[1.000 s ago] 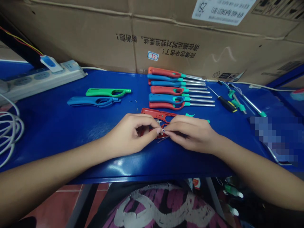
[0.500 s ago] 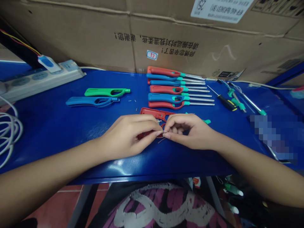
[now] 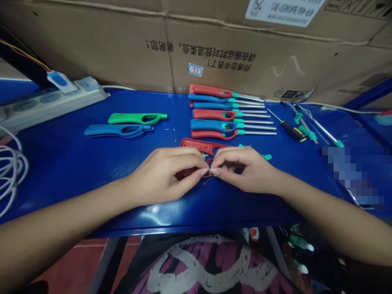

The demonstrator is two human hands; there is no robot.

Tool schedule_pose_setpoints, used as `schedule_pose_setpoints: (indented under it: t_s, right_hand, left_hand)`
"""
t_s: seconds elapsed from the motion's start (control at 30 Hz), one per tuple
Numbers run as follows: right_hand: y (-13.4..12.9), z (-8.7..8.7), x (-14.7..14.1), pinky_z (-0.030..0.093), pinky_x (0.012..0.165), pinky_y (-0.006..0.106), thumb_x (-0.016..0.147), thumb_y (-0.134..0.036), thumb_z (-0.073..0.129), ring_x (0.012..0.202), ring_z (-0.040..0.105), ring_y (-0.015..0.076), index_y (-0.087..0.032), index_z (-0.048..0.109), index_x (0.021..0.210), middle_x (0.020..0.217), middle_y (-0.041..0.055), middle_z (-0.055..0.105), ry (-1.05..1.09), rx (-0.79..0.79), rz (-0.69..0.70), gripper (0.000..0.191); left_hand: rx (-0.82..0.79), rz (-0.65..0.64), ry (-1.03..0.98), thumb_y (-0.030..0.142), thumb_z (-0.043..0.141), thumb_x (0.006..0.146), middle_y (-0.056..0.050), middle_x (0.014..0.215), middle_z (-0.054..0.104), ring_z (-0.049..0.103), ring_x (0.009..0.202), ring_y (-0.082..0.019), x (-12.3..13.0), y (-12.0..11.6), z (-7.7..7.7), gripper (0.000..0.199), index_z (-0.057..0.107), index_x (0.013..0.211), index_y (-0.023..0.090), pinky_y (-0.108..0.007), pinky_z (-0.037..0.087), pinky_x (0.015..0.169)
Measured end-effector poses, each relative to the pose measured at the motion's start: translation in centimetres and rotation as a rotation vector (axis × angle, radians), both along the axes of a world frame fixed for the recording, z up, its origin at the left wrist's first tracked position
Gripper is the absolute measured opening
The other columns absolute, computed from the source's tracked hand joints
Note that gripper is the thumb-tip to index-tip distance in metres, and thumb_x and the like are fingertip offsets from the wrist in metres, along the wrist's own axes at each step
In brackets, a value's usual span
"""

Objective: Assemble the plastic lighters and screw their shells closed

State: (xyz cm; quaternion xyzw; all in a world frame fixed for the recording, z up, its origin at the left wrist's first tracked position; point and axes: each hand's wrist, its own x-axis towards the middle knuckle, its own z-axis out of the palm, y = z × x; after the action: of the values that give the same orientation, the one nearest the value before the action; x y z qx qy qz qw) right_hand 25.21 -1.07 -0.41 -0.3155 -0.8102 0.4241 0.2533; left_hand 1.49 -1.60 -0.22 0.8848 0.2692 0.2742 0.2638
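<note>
Two hands meet over one open red plastic casing (image 3: pixel 196 145). The left hand (image 3: pixel 168 171) and right hand (image 3: pixel 245 169) each pinch a thin pale wire (image 3: pixel 210 170) narrowly between thumb and finger, just above the casing's near part. Beyond the casing lie at least six red and blue plastic lighters with silver metal rods (image 3: pixel 211 125); overlap hides the exact count. Left of it, on the blue tabletop (image 3: pixel 147 155), are one green plastic handle (image 3: pixel 127 118) and one blue plastic handle (image 3: pixel 104 130); right, one black-and-yellow screwdriver (image 3: pixel 293 131).
</note>
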Motion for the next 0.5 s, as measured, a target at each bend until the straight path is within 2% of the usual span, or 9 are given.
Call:
schedule_pose_setpoints:
  t_s: [0.2,0.5]
  right_hand:
    - [0.00,-0.12,0.11,0.042,0.058,0.020,0.095,-0.019,0.062,0.065,0.054,0.0086,-0.015,0.068,0.088,0.074,0.0007,0.063,-0.040,0.249,0.046,0.010]
    - [0.00,-0.27,0.25,0.047,0.067,0.024,0.097,-0.019,0.060,0.072,0.061,0.0114,-0.017,0.067,0.090,0.080,0.0019,0.068,-0.090,0.384,0.043,0.010]
  left_hand:
    - [0.026,0.024,-0.013,0.019,0.059,0.096,-0.005,0.097,0.073,0.067,0.081,-0.014,0.00,-0.10,-0.02,0.015,0.072,0.103,0.018,-0.025,0.052,0.074]
    - [0.037,0.010,0.001,0.019,0.059,0.098,-0.004,0.101,0.076,0.071,0.090,-0.014,-0.17,0.11,-0.06,0.017,0.074,0.104,0.019,-0.024,0.054,0.081]
